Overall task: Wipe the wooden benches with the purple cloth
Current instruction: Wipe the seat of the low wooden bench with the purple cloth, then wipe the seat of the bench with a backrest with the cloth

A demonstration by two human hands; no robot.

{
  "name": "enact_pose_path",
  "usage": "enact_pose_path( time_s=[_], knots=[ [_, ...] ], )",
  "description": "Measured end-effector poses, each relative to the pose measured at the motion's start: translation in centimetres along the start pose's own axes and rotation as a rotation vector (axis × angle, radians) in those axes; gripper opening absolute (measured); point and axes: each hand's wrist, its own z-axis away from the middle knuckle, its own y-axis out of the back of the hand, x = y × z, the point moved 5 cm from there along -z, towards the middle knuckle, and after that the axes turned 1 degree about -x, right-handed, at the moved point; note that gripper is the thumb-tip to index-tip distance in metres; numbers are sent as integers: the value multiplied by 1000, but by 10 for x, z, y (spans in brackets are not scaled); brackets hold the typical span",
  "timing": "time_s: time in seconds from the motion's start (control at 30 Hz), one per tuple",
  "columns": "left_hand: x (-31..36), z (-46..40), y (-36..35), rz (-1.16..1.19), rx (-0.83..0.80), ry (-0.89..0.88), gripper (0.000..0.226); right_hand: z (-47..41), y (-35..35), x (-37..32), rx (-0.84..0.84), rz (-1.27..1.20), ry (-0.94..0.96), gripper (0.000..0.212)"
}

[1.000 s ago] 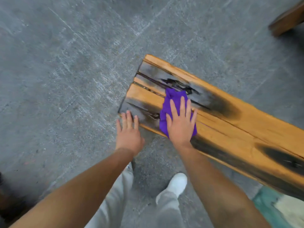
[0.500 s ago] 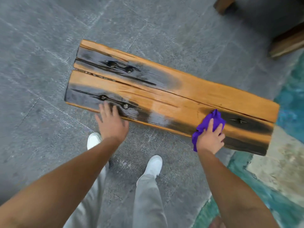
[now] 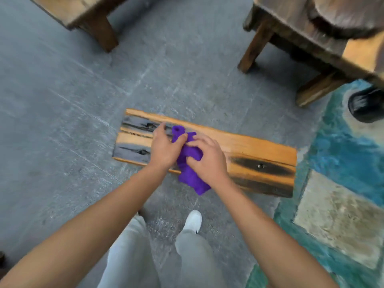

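A low wooden bench (image 3: pixel 255 151), orange with black scorched patches, lies across the grey floor in front of me. The purple cloth (image 3: pixel 190 173) is bunched up above the bench's middle and hangs down past its near edge. My left hand (image 3: pixel 164 147) pinches the cloth's upper end between thumb and fingers. My right hand (image 3: pixel 208 161) grips the cloth's middle from the right. Both hands are raised off the bench top.
Another wooden bench (image 3: pixel 87 15) stands at the back left, and a darker wooden bench or table (image 3: pixel 295 38) at the back right. A black shoe (image 3: pixel 365 104) shows at the right edge. A teal painted floor patch (image 3: pixel 342 146) lies to the right. My white shoe (image 3: pixel 193 221) is below the bench.
I have straightened up, so the bench looks smaller. My right hand lifted the cloth off the bench's right end and brought it to the middle. My left hand left the bench edge and took the cloth.
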Motion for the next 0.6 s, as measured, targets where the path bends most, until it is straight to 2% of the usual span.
enact_pose_path(
  time_s=[0.03,0.07,0.1,0.13,0.17,0.23,0.27,0.3,0.37,0.43,0.47,0.53,0.57,0.6],
  knots=[
    [25,7,31,-98,15,-83,69,-3,8,-36,-19,2,65,41],
    [29,7,35,-148,-15,-107,56,-2,6,-42,-34,-6,77,37],
    [44,12,67,-166,-36,-122,40,-7,8,-81,-32,-18,139,33],
    [55,14,97,-178,-98,-88,31,-16,10,-115,-43,-26,178,30],
    [53,13,101,-147,-140,-47,33,-18,9,-120,-47,-35,177,30],
    [77,15,172,-30,-172,-17,42,-39,9,-196,-31,-53,266,33],
    [76,14,175,91,-220,23,45,-43,9,-203,-31,-71,273,35],
    [82,10,205,203,-248,31,47,-53,6,-238,-6,-78,309,35],
    [85,8,233,385,-286,23,41,-63,-3,-269,-20,-110,352,33],
    [86,-2,278,476,-311,20,28,-71,-23,-312,43,-150,332,36],
    [85,1,274,525,-292,39,25,-68,-22,-303,52,-178,304,43],
    [90,-21,339,572,-275,34,26,-91,-47,-352,96,-231,226,72],
    [95,-22,337,607,-260,26,28,-92,-44,-340,85,-299,138,87],
    [100,-35,375,658,-221,17,28,-106,-57,-366,77,-430,64,97]
  ],
)
